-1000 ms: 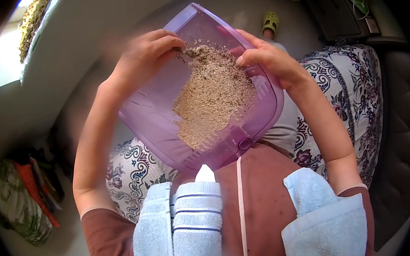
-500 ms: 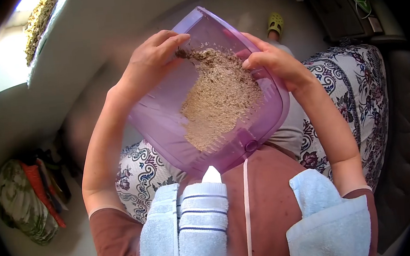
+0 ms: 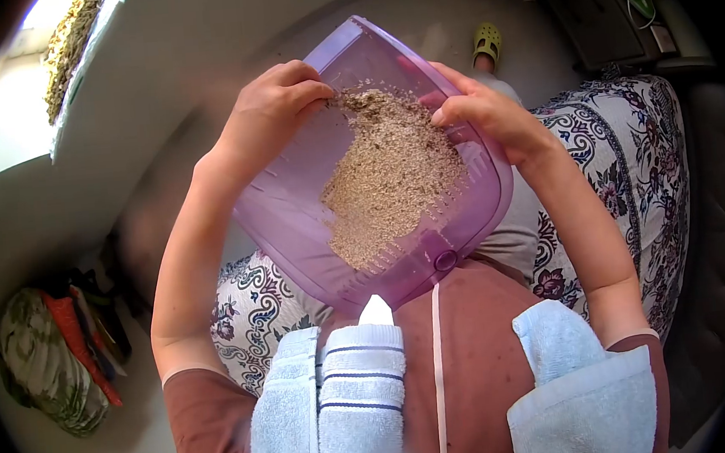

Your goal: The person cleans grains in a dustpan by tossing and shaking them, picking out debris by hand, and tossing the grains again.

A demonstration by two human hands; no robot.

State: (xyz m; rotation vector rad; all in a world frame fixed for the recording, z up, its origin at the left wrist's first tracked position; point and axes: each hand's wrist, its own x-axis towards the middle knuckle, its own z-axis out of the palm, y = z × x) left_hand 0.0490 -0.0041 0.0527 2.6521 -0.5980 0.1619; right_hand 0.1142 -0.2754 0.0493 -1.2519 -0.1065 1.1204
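A translucent purple plastic tray [image 3: 292, 202] rests tilted over my lap, with a heap of small pale grains [image 3: 392, 173] inside. Darker bits [image 3: 365, 100] lie along the heap's far edge. My right hand [image 3: 477, 111] grips the tray's right rim, thumb inside and fingers on the outer side. At the upper left of the heap, my left hand [image 3: 284, 101] has its thumb and fingertips pinched together over the dark bits. What lies between those fingertips is too small to make out.
Light blue towels [image 3: 362, 388] hang over my brown shirt. Patterned cloth [image 3: 614, 173] covers the seat beneath me. Bags [image 3: 50, 362] stand on the floor at left, a dark cabinet [image 3: 585, 22] at upper right. My foot wears a green clog [image 3: 487, 40].
The left fingertips, slightly lifted and apart half a second ago, are now pinched lower at the heap's dark edge. The view has shifted slightly; my right hand keeps its grip.
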